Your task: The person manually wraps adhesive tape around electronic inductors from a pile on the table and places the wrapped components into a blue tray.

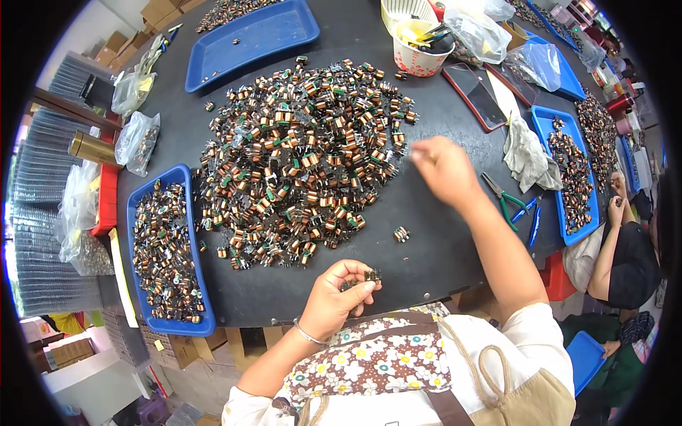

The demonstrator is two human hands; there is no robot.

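A large heap of small copper-wound coils (305, 153) with dark cores and metal pins covers the middle of the table. Close to the table's front edge, my left hand (338, 297) is closed around a few of these coils; one coil (372, 276) sticks out between thumb and forefinger. My right hand (446, 169) is just off the heap's right side, fingers bent together and slightly blurred. Whatever those fingers pinch, if anything, is hidden. A single coil (402, 233) lies apart on the black tabletop between the two hands.
Blue trays of coils stand at left (190, 248) and right (593, 213); another blue tray (298, 35) lies at the back. Green-handled pliers (503, 199), a grey cloth (527, 153), a phone (474, 96) and a paper tub (420, 57) sit rightward. A co-worker's hand (616, 206) shows far right.
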